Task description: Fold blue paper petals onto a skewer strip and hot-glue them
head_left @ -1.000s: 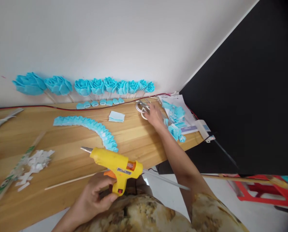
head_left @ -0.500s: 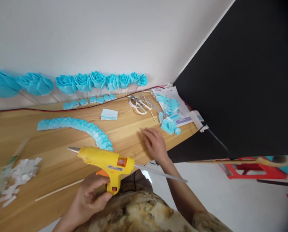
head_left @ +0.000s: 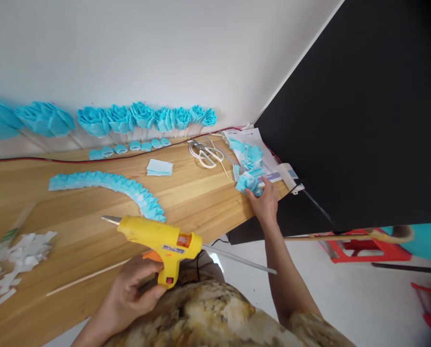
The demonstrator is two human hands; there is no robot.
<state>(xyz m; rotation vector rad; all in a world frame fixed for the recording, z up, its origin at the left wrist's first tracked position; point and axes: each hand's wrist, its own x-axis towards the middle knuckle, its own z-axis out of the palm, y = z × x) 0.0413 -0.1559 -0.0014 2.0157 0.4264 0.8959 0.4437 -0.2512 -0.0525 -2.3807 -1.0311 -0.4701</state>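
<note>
One glue gun (head_left: 146, 231) is clamped w/ fingers of L hand (head_left: 130, 291) by handle, prob. so nozzle (head_left: 111, 220) is kept off bench (head_left: 194, 197). Blue scraps (head_left: 246, 182) are touched by R hand (head_left: 266, 205); fingers' closure cannot be told. Flowers (head_left: 142, 114) are leaned on wall (head_left: 128, 48), prob. for space.

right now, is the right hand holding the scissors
No, the scissors lie apart on the table; the right hand is at the blue pieces.

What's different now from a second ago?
The right hand left the scissors and moved rightward and nearer the person, to the blue paper pieces. It touches them; whether it grips one, I can't tell. The left hand still holds the yellow glue gun.
</note>
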